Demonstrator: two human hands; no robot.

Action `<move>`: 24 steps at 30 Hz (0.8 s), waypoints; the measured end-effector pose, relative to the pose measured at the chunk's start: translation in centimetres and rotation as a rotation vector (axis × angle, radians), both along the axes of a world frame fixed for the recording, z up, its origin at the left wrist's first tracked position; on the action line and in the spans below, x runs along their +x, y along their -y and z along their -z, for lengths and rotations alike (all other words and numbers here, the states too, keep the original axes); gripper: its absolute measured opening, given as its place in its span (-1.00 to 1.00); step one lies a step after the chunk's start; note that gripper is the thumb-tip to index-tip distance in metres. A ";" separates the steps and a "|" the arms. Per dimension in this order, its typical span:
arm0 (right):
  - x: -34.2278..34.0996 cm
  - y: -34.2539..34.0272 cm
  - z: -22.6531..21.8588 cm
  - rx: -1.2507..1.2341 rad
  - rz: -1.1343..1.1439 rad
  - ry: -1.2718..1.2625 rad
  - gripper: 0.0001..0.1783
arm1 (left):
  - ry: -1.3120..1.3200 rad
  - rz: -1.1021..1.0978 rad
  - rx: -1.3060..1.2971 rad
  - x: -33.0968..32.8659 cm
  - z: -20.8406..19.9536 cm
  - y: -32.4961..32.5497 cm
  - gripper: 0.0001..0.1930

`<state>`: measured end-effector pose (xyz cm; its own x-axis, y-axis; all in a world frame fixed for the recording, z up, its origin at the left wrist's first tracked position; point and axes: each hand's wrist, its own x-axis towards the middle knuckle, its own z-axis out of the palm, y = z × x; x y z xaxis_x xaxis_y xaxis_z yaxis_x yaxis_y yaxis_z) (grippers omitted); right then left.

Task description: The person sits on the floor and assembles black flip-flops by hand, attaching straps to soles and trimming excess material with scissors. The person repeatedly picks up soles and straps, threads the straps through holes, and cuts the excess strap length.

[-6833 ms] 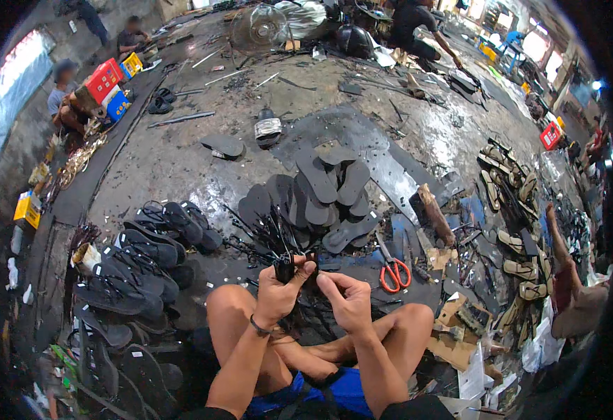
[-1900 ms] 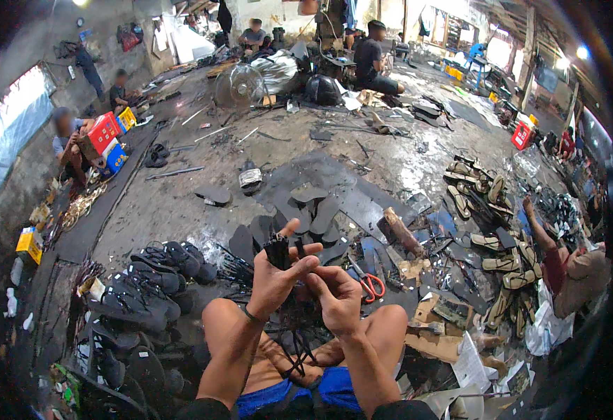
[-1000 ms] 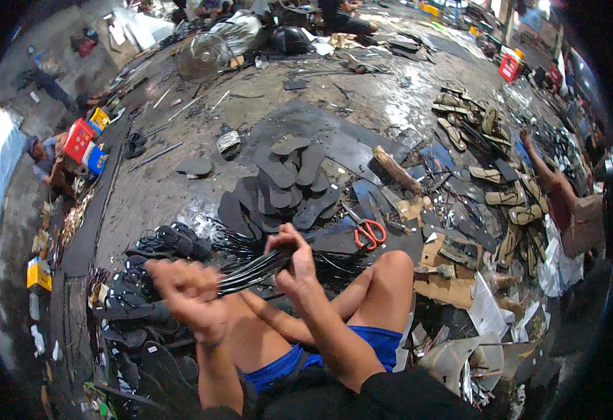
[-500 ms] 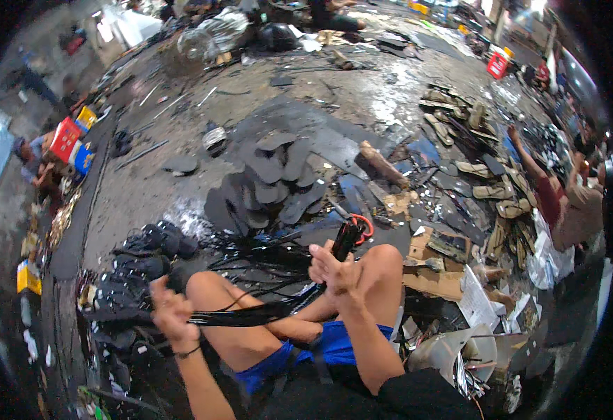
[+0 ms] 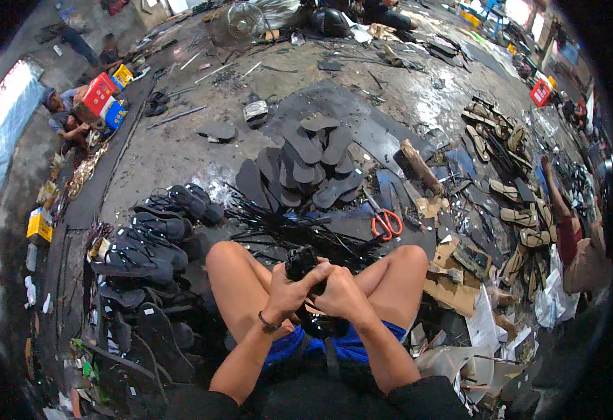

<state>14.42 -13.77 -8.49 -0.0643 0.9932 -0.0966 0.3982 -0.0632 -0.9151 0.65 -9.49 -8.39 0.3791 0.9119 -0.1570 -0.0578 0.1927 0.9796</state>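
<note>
Both hands meet in front of my crossed legs around a bundle of thin black straps (image 5: 301, 262). My left hand (image 5: 284, 292) is wrapped round it, with the bunched ends sticking up above the thumb. My right hand (image 5: 340, 292) is closed against the left, its fingers at the same bundle; what lies inside its grip is partly hidden. Just beyond my knees is a heap of loose black strips (image 5: 285, 227). Scissors with orange-red handles (image 5: 388, 225) lie on the floor to its right, touched by neither hand.
A pile of dark sandal soles (image 5: 303, 164) sits ahead. Rows of black strapped sandals (image 5: 138, 259) stand at the left. On the right are tan sandals (image 5: 506, 189), cardboard (image 5: 453, 290) and a clear plastic container (image 5: 460, 364). Other people sit at far left and right.
My hands came together from wide apart, and the stretched black straps are now bunched between them. The scissors went from my right hand to the floor. The view shifted.
</note>
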 end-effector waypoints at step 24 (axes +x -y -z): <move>-1.3 3.2 5.9 -0.396 -0.183 -0.596 -0.63 | -0.441 0.011 0.144 -1.3 -3.3 -3.3 -0.56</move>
